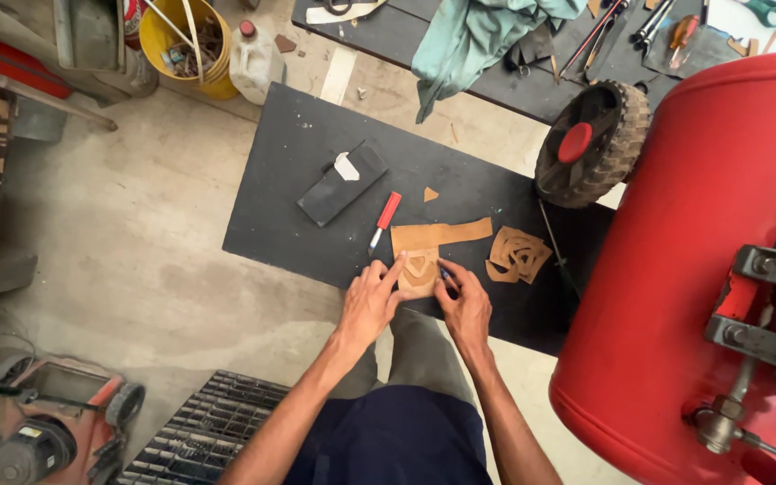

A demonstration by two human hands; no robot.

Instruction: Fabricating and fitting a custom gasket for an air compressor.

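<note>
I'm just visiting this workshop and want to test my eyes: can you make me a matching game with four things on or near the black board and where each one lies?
Things:
1. red-handled screwdriver
2. flat tan sheet piece being worked
3. tan offcut with cut-out holes
4. big red metal tank

Places:
A. under the fingers of left hand and right hand
B. far right, beside a black wheel
C. just right of the hands
D. beside a dark flat block, above the left hand

Pairs: 1-D, 2-A, 3-C, 4-B

Concrete floor (136, 242), black workbench (280, 216).
</note>
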